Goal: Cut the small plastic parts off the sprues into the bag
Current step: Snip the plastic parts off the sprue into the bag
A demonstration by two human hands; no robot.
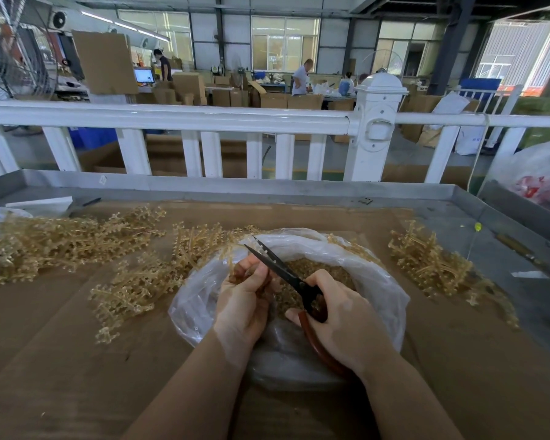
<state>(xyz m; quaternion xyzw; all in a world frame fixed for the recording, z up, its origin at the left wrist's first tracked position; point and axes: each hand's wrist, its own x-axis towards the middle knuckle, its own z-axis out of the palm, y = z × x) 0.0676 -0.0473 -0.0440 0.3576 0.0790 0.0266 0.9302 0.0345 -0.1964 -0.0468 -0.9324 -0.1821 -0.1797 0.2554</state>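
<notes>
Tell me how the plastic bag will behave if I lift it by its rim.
The bag is thin clear film with a crumpled, rolled-down rim, so it will probably be floppy and collapse inward. It holds a mound of cut parts, so it likely sags and feels bottom-heavy. The film looks glossy, perhaps slippery.

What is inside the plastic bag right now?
The bag holds a heap of small tan cut parts. The left hand, right hand and scissors over the opening cover much of the heap, so its depth cannot be seen.
</notes>
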